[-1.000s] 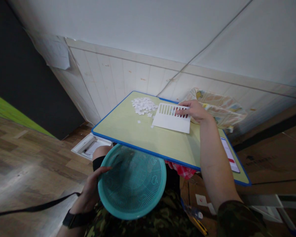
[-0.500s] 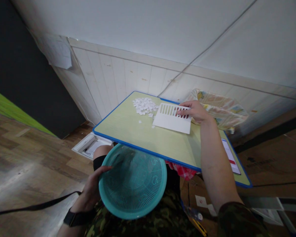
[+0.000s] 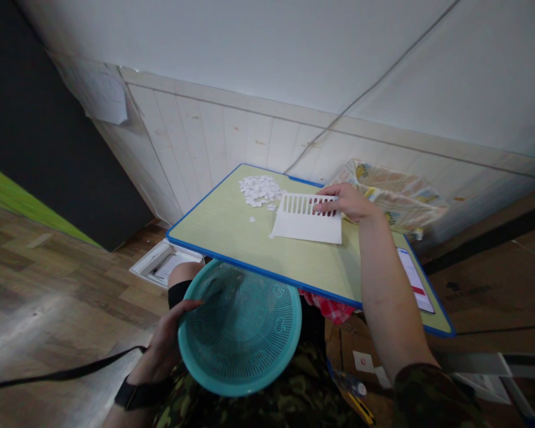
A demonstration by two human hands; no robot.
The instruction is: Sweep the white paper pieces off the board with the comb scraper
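My left hand (image 3: 172, 333) grips the rim of a turquoise plastic colander (image 3: 241, 333), its thumb over the edge and the other fingers hidden beneath. The colander is tilted in front of my lap, just below the near edge of a low table (image 3: 223, 232) with a blue border. My right hand (image 3: 345, 202) is closed on a white slotted scraper (image 3: 310, 229), with fingers at its slots. The scraper's lower edge lies close to the tabletop. Beyond its left side sits a pile of small white paper pieces (image 3: 259, 190), with a stray piece (image 3: 252, 220) nearer me.
A phone (image 3: 414, 279) lies at the table's right end. Behind my right hand stands a fabric-lined basket (image 3: 396, 193) against the wall. On the floor at left is an open white box (image 3: 164, 261). A grey cable (image 3: 361, 98) runs along the wall.
My right hand has moved slightly left and toward me with the scraper, whose slotted part now sits a little lower. My left hand and the colander stay in place.
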